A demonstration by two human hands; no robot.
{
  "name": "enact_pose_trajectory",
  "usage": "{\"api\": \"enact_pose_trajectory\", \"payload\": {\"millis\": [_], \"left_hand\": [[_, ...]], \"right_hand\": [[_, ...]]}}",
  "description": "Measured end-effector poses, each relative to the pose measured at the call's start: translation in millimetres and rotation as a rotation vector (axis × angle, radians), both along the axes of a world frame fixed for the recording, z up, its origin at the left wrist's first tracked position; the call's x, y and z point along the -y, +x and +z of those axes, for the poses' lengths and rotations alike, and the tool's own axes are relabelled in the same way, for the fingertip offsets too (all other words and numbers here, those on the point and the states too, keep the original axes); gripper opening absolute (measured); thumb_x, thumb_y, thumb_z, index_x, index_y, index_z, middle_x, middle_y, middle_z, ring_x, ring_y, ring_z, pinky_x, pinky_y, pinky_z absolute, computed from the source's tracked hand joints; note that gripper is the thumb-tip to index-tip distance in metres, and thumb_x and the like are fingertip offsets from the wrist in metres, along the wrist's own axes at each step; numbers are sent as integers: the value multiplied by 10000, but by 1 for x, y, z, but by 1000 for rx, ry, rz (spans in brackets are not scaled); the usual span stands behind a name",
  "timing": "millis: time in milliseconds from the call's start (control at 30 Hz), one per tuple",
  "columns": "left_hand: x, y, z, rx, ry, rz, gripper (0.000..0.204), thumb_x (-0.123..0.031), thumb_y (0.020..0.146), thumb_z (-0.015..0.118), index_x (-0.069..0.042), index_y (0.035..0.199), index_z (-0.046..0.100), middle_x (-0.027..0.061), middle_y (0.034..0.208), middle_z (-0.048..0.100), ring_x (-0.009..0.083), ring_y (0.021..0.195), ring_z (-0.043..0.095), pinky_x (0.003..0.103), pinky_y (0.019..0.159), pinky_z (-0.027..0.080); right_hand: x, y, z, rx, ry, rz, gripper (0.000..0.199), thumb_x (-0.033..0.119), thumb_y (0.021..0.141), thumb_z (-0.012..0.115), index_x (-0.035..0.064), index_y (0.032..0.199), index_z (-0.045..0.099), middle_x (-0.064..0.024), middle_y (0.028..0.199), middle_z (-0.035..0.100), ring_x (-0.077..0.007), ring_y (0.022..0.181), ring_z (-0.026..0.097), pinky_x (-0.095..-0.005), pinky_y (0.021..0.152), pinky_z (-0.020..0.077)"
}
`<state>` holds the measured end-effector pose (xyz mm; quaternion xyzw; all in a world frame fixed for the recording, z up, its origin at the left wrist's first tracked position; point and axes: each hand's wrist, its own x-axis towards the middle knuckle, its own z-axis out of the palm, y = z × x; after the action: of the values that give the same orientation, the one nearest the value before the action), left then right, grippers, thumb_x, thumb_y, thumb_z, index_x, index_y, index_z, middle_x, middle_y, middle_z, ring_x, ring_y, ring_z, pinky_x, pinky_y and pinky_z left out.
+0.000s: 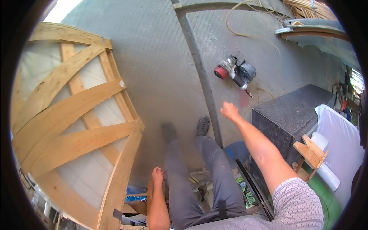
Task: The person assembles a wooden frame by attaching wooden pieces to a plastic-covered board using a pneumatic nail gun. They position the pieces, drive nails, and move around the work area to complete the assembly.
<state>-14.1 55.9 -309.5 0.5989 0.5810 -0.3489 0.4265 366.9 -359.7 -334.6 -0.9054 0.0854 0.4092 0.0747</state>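
Note:
My right hand (230, 111) is stretched forward over the floor, its fingers curled, with nothing visible in it. Just beyond it lies a nail gun (239, 76), with a red cap, a dark handle, a round grey magazine and a metal air fitting pointing towards me. The hand and the nail gun look apart. Low by my left leg hangs my left hand (157, 176), also with curled fingers; whatever may be inside it is hidden. To its left stands a large wooden crate panel (96, 135) of pale boards over whitish sheeting.
A pale air hose (234, 30) loops across the concrete floor (153, 76), which has a dark seam. At right stand a dark speckled block (295, 105), a small wooden piece (311, 153) and white plastic sheeting (341, 134). Sheets and wood strips are stacked at the far right.

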Motion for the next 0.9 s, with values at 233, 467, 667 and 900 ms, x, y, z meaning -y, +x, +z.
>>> {"api": "enact_pose_trajectory", "payload": {"millis": [233, 467, 667, 900], "left_hand": [[30, 57, 94, 133, 100, -196, 362, -278, 918, 545, -49, 1178, 650, 196, 1168, 661, 355, 1122, 613, 422, 965, 472], [54, 117, 222, 317, 92, -278, 388, -330, 918, 528, -58, 1163, 657, 189, 1160, 662, 378, 1118, 605, 430, 976, 462], [63, 138, 309, 440, 176, -326, 373, -321, 898, 540, -77, 1150, 667, 157, 1040, 698, 308, 988, 665, 398, 902, 501], [55, 142, 376, 513, 198, -223, 397, -344, 900, 522, -70, 1150, 664, 197, 1149, 661, 378, 1099, 614, 431, 959, 475]], "right_hand": [[-85, -137, 104, -314, 397, -269, 368, 265, 757, 601, 19, 1015, 690, -224, 1040, 683, -380, 1011, 649, -442, 867, 514], [-108, -146, 236, -500, 590, -512, 371, 163, 848, 632, -35, 1161, 624, -114, 988, 700, -192, 806, 696, -312, 678, 552], [-51, -127, 300, -429, 584, -547, 274, 141, 874, 609, -22, 1092, 642, -129, 970, 701, -214, 817, 699, -328, 664, 559], [43, -123, 313, -374, 519, -498, 220, 144, 895, 598, -41, 995, 662, -141, 924, 704, -242, 771, 705, -358, 643, 587]]}}
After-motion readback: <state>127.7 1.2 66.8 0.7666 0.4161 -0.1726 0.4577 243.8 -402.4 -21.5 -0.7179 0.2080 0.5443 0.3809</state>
